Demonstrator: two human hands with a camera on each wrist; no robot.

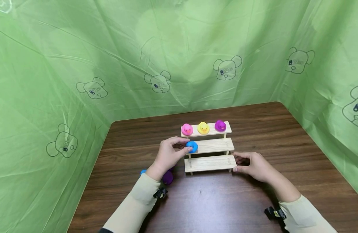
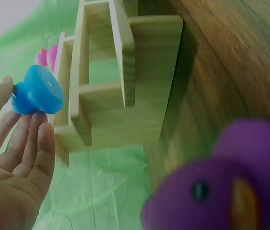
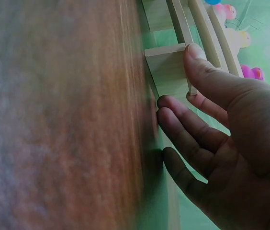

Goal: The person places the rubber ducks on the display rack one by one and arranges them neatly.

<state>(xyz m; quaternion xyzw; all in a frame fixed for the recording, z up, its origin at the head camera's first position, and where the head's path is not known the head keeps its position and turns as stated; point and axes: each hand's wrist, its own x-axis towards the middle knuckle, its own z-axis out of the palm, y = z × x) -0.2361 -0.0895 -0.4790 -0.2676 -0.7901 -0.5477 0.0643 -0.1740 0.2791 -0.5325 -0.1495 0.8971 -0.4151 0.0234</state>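
My left hand (image 1: 172, 152) pinches a blue rubber duck (image 1: 192, 147) between thumb and fingers, at the left end of the middle step. The left wrist view shows the round base of the blue duck (image 2: 43, 90) turned toward the camera. A three-step wooden display shelf (image 1: 211, 163) stands on the table. With thumb and index finger, my right hand (image 1: 254, 166) holds the right end of its lowest step. Along the top step sit a pink duck (image 1: 187, 129), a yellow duck (image 1: 203, 128) and a purple duck (image 1: 220, 126).
Left of the shelf, partly hidden by my left forearm, lie another purple duck (image 1: 168, 177) and a blue thing (image 1: 143, 171). The dark wood-grain table (image 1: 213, 207) is bordered by a green curtain (image 1: 184, 48) with bear-face drawings.
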